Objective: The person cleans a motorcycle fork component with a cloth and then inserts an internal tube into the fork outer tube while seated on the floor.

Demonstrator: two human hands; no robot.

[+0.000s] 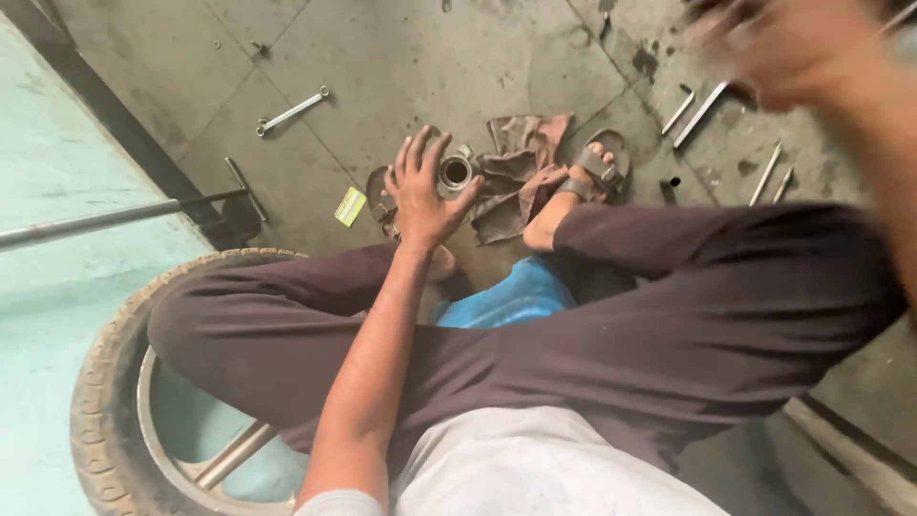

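Left hand [426,191] is out over the concrete floor [401,67], fingers spread wide, palm down, holding nothing. Right beside its thumb sits a round metal bearing hub [455,172], a short shiny cylinder with a dark bore, standing on end on the floor. The thumb looks to be just touching or nearly touching the hub's near side; I can't tell which. The rest of the fingers fan away to the left of the hub, not around it.

Just to the right of the hub lies a crumpled brown rag [521,172], touching or nearly touching it. Beyond the rag, a foot in a sandal [597,172] rests on the floor. Left of the hub and near it is a small yellow-green card [350,205]; farther up and left, a ring spanner [291,112] lies well apart from it.

Right hand [764,43] is up at the top right, far from the hub and heavily blurred; whether it's closed or holding something I can't tell. Below it, right of the hub past the sandal, several metal tools [702,113] are scattered on the floor.

Down-left of the hub, under the person's dark-trousered leg [287,334], lies a tyred alloy wheel [110,382]. A blue cloth [516,296] shows between the legs, below the hub.
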